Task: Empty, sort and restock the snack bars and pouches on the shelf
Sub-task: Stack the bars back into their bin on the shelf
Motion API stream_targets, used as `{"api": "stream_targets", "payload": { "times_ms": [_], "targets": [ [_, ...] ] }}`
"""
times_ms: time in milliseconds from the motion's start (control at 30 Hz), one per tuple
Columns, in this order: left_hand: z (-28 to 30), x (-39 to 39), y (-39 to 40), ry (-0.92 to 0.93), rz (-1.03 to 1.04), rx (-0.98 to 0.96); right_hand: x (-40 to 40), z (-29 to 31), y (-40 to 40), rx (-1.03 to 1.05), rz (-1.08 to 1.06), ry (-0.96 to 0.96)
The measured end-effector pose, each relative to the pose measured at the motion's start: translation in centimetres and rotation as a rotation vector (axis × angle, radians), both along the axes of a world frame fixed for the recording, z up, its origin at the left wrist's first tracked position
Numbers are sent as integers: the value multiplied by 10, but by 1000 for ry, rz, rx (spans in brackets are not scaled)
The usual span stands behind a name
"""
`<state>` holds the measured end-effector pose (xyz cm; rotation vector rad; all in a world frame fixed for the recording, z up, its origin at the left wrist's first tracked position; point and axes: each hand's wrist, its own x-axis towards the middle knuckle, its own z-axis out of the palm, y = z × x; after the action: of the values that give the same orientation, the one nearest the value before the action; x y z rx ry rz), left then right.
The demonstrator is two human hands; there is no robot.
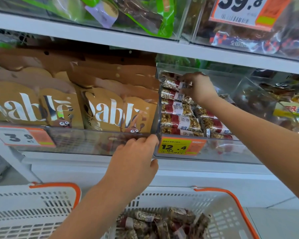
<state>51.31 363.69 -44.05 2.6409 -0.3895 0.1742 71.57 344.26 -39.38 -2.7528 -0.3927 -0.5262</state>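
Note:
Nut snack bars in clear wrappers with red bands lie stacked in a clear bin on the middle shelf. My right hand reaches into that bin and pinches the top bar of the stack. Brown and gold pouches stand in the clear bin to the left. My left hand grips the front wall of the pouch bin near its right corner, fingers over the rim and thumb below. Several more bars lie in a white basket below.
A second white basket with an orange handle sits at lower left. Price tags read 12.4 and 3.9. Clear bins of other packaged snacks fill the upper shelf and the far right.

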Motion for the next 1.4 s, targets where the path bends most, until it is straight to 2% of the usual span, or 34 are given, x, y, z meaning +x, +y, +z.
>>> {"api": "stream_targets", "payload": {
  "times_ms": [233, 433, 633, 767, 833, 900, 967, 1067, 1167, 1267, 1333, 1400],
  "targets": [
    [-2, 1, -1, -5, -1, 10, 7, -6, 10, -17, 18, -41],
    [-1, 0, 0, 37, -10, -32, -17, 0, 0, 89, 34, -60],
    [-7, -11, -2, 75, 28, 28, -118, -1, -15, 348, 89, -144],
    [-45, -31, -25, 242, 8, 75, -200, -50, -25, 443, 101, -257],
    [-80, -44, -34, 359, 2, 67, -229, -92, -28, 355, 128, -229],
    [-125, -64, -36, 501, 59, 62, -258, -147, -36, 242, 135, -94],
    [-176, -90, -34, 625, 150, 59, -285, -206, -49, 182, 96, 214],
    [-246, -146, -25, 794, 299, 38, -331, -287, -66, -106, 37, 742],
    [-275, -191, -14, 915, 427, -55, -365, -340, -74, -129, -146, 1097],
    [-282, -186, -6, 833, 591, -123, -376, -366, -79, -220, -238, 1194],
    [-286, -173, -4, 798, 612, -79, -368, -370, -75, -288, -147, 1169],
    [-297, -168, -9, 828, 525, 3, -357, -370, -66, -356, 9, 1180]
  ]
}}
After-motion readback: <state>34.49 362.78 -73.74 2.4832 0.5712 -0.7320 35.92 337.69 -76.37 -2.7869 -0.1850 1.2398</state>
